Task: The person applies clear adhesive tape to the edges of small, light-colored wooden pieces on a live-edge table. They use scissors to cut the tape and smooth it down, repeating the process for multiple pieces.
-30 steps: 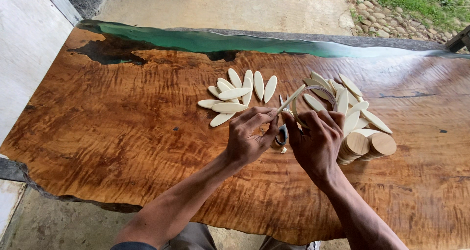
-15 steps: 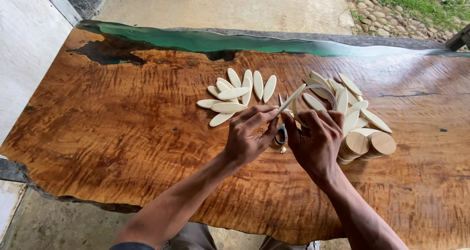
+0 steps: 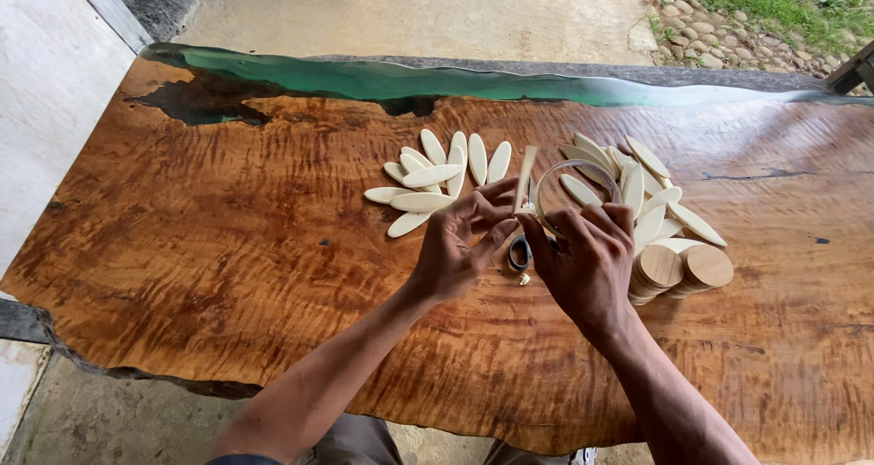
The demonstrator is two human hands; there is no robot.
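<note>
Open passage: bare wooden tabletop point(image 3: 209, 246) lying free left of and before the left hand point(image 3: 460, 246). Obstructions: pale oval slices point(image 3: 437, 183) fanning out beyond it; second fan point(image 3: 655, 192) and stacked round discs point(image 3: 683, 269) crowding the right hand point(image 3: 587, 265).

Two hands bend a thin wooden strip over a slab table.
Left hand point(image 3: 460, 246) and right hand point(image 3: 587, 265) curl the strip point(image 3: 555, 178) into a loop; oval wooden pieces point(image 3: 437, 187) lie fanned beyond on the table point(image 3: 228, 246).

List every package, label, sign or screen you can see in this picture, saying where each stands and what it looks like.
None in view: only the bare wooden table with its green resin strip, pale oval wood pieces, round wooden discs, and the left hand and right hand bending a thin strip.
</note>
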